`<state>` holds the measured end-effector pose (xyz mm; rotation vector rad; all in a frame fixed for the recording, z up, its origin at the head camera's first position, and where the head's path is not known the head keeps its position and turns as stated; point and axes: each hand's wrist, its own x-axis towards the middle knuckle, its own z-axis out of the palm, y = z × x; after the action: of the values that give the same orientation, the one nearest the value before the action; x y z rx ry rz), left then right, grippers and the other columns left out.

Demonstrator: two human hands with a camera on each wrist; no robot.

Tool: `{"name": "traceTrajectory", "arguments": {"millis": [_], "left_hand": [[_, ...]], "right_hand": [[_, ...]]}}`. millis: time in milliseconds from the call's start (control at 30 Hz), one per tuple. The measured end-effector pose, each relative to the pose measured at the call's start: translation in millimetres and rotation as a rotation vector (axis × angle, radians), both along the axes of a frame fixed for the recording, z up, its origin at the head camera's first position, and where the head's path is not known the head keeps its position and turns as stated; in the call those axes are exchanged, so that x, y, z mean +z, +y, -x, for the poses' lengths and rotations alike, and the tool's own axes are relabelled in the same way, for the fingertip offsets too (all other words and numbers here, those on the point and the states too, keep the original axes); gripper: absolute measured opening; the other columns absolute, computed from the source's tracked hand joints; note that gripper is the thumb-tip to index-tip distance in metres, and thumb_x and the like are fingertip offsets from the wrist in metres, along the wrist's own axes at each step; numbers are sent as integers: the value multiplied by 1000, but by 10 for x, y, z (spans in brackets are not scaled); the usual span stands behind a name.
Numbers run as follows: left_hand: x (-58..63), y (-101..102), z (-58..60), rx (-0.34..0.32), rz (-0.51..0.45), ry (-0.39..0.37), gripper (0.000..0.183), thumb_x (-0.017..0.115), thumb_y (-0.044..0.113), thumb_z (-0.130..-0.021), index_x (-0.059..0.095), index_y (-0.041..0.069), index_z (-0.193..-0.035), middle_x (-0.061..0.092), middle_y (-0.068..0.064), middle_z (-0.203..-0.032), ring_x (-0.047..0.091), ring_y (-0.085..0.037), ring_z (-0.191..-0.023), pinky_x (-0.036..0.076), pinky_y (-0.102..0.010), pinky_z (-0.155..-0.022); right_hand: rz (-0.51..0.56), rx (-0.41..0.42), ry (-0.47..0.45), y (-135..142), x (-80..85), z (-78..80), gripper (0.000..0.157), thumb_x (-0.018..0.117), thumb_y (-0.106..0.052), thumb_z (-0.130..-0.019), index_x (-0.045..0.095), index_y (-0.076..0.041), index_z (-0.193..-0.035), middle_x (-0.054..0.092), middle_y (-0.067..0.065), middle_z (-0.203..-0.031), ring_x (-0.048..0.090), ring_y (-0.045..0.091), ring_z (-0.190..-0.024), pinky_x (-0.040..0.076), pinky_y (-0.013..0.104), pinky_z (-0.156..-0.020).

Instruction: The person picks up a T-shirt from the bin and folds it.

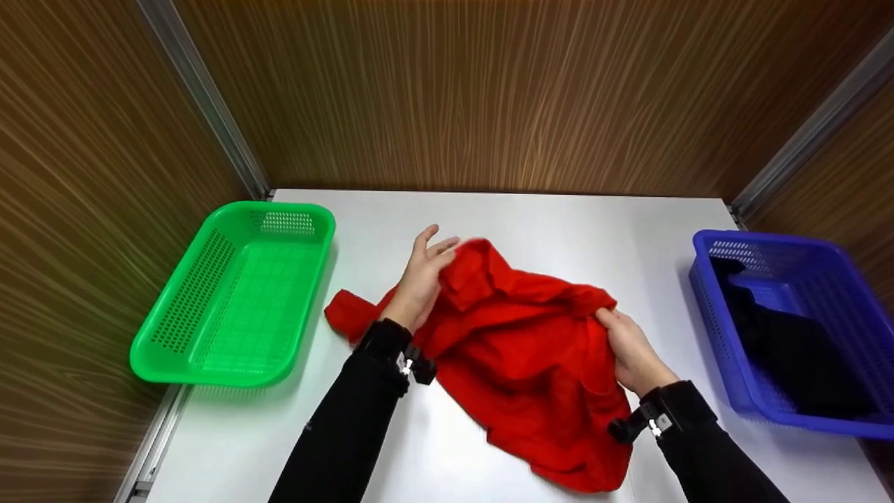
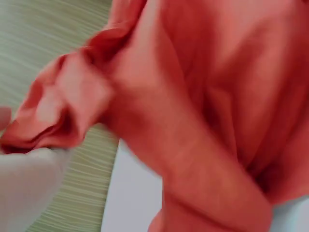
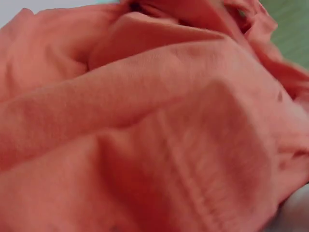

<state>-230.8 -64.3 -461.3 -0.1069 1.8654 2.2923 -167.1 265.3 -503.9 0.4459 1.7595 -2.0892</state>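
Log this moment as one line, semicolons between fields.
left hand: at red cloth, grip unclear; right hand: grips red cloth; green basket: left side; blue basket: right side, black cloth inside

The crumpled red fabric [image 1: 531, 349], blurred in the left wrist view, hides the fingertips of the bare right hand [image 1: 632, 353]. Whether the bare left hand [image 1: 419, 283] grips it cannot be told. The head view's right edge crops the blue perforated plastic basket [image 1: 716, 342].
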Motion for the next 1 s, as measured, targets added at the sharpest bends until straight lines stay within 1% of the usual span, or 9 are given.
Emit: {"name": "traceTrajectory", "arguments": {"millis": [67, 167, 333, 400, 500, 600, 733, 867, 1000], "left_hand": [[-106, -6, -24, -50, 153, 60, 70, 55, 16, -101, 21, 18, -163, 33, -8, -163, 29, -27, -151, 25, -45, -121], [-288, -36, -98, -168, 535, 130, 78, 62, 30, -97, 22, 13, -163, 24, -9, -167, 19, -29, -155, 20, -48, -123], [-597, -170, -312, -489, 1155, 141, 110, 80, 56, -80, 20, 20, -164, 19, -10, -169, 7, -44, -155, 6, -62, -122], [-717, -230, -377, -557, 1347, 206, 108, 83, 52, -78, 24, 23, -164, 22, -11, -168, 10, -49, -153, 6, -66, -121], [-872, -312, -408, -512, 1548, 395, 79, 81, 36, -86, 44, 20, -154, 42, -13, -155, 38, -46, -142, 26, -63, -116], [-930, -372, -387, -407, 1576, 531, 41, 71, 21, -94, 61, 14, -133, 58, -12, -134, 53, -40, -128, 38, -60, -109], [-857, -411, -295, -350, 1445, 485, 27, 53, 20, -99, 68, 10, -119, 63, -8, -132, 48, -35, -138, 25, -62, -117], [-690, -416, -194, -279, 1251, 379, 33, 42, 23, -97, 71, 8, -100, 73, -8, -113, 62, -30, -123, 30, -54, -117], [-518, -460, -123, -235, 1096, 259, 31, 43, 23, -95, 57, 13, -70, 60, -2, -74, 60, -24, -81, 46, -39, -86]], "right_hand": [[-19, -41, -8, 72, -58, 41, 46, 39, -38, -110, 38, -10, -146, 61, -13, -111, 58, 2, -104, 45, 19, -96], [-48, -80, -14, 191, -164, 89, 42, 39, -44, -109, 42, -12, -136, 61, -13, -105, 58, 1, -100, 45, 19, -94], [-133, -84, 26, 374, -306, 111, 35, 31, -37, -111, 43, -9, -129, 60, -12, -97, 59, 2, -91, 49, 21, -85], [-175, -72, 40, 414, -336, 102, 39, 31, -38, -111, 42, -6, -131, 58, -8, -95, 59, 4, -85, 50, 23, -81], [-315, 6, 63, 420, -355, 71, 56, 39, -47, -108, 38, 0, -139, 55, -1, -100, 58, 8, -84, 51, 27, -80], [-481, 142, 76, 385, -353, 6, 79, 56, -54, -101, 28, 0, -151, 56, 12, -118, 61, 18, -100, 50, 35, -91], [-623, 313, 74, 317, -353, -86, 96, 73, -45, -93, 19, 3, -155, 51, 28, -137, 54, 35, -123, 44, 49, -104], [-742, 369, 117, 264, -381, -133, 58, 76, -19, -89, 46, 12, -129, 60, 23, -114, 58, 32, -104, 50, 41, -89], [-813, 300, 188, 258, -378, -115, 24, 63, -5, -92, 54, 8, -111, 60, 16, -99, 56, 28, -91, 46, 32, -74]]}}
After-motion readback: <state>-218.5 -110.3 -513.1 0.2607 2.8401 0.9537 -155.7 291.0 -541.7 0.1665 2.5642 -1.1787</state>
